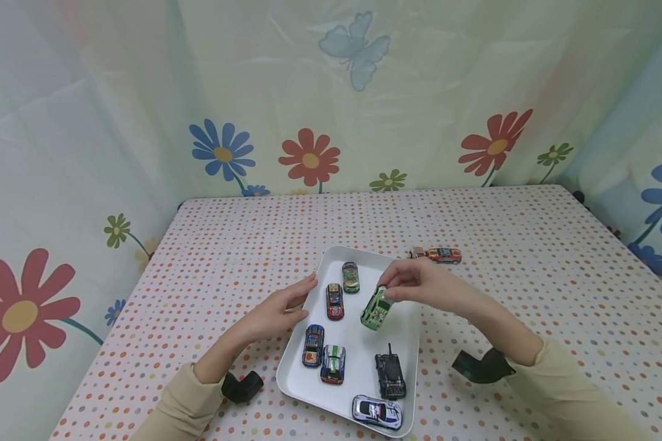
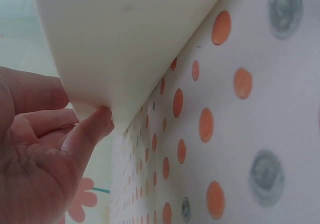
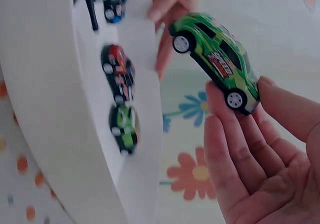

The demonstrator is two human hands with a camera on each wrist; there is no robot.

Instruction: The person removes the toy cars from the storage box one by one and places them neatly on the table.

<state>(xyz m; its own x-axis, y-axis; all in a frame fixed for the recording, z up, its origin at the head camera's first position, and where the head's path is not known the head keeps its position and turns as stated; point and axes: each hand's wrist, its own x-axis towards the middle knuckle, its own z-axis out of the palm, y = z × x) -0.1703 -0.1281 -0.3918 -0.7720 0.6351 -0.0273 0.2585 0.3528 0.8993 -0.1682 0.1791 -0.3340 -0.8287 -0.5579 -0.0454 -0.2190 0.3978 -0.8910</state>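
Note:
A green toy car (image 3: 217,59) hangs tilted above the white tray (image 1: 358,429); my right hand (image 1: 422,283) pinches one end of it between thumb and fingers. My left hand (image 1: 273,312) holds the tray's left side, its thumb (image 2: 90,131) against the outer wall and its fingers at the rim. Inside the tray lie another green toy car (image 1: 350,277), a red one (image 1: 334,301), a blue one (image 1: 313,346), a white one with green stripes (image 1: 333,364), a black toy tank (image 1: 390,373) and a white and purple car (image 1: 377,411).
Behind my right hand, outside the tray, a red and yellow toy car (image 1: 444,255) stands by another small toy car (image 1: 417,252), partly covered by the hand. A dotted cloth (image 1: 243,245) covers the table. Flowered curtains (image 1: 265,73) hang at the back and sides.

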